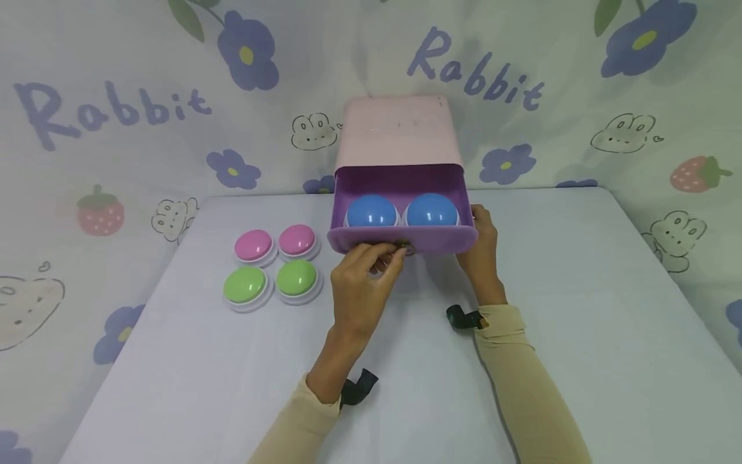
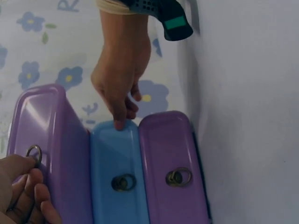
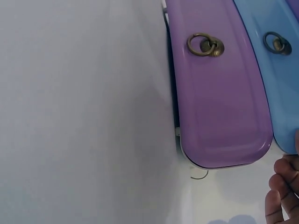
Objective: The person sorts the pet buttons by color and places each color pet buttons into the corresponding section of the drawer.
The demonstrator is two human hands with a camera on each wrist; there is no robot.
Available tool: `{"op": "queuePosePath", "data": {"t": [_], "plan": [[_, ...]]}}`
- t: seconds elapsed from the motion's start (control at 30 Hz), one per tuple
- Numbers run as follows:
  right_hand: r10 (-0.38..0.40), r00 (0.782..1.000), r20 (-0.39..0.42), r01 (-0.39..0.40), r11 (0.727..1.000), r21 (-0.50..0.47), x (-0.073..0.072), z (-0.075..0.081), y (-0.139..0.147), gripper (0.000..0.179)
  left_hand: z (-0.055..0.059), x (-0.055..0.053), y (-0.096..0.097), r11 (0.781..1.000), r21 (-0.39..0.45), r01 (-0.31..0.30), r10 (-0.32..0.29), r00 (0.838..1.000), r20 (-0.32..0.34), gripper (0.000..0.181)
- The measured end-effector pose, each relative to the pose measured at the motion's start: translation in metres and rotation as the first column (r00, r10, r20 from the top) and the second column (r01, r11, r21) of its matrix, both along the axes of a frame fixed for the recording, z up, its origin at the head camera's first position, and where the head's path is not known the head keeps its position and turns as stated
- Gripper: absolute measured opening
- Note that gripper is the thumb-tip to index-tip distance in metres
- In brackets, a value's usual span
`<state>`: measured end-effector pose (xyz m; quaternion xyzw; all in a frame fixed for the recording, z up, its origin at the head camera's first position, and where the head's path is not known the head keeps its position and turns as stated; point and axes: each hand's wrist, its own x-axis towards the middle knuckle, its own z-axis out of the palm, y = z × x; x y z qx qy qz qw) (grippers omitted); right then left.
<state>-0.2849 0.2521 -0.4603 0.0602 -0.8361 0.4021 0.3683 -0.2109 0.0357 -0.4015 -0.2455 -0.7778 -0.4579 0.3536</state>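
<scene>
A small pink-topped drawer cabinet (image 1: 400, 132) stands at the back of the table, its purple top drawer (image 1: 443, 240) pulled out. Two blue dome-shaped buttons (image 1: 372, 211) with white bases sit side by side in that drawer. My left hand (image 1: 361, 287) pinches the brass ring handle (image 2: 35, 150) on the drawer's front between thumb and fingers. At the cabinet's right side, my right hand (image 1: 484, 248) rests a fingertip on the end of the blue middle drawer (image 2: 112, 154). Below it, the purple bottom drawer (image 3: 219, 107) is closed, its ring hanging free.
Left of the cabinet, two pink buttons (image 1: 253, 245) stand behind two green buttons (image 1: 245, 285), all on white bases. A white cloth covers the table (image 1: 580, 322). Behind hangs a curtain (image 1: 371, 58) printed with flowers, rabbits and lettering.
</scene>
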Motion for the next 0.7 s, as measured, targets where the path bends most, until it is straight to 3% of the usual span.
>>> {"op": "queuePosePath", "data": {"t": [0.27,0.7], "plan": [[-0.049,0.998,0.036,0.048,0.999,0.005,0.0,-0.002,0.0,0.017,0.001,-0.009,0.002,1.0,0.011,-0.004,0.004,1.0,0.012,0.014],[0.016,1.0,-0.011,-0.017,0.998,-0.064,0.0,-0.004,0.001,0.012,0.002,-0.026,0.003,1.0,0.019,0.005,-0.005,1.0,0.01,0.015]]}}
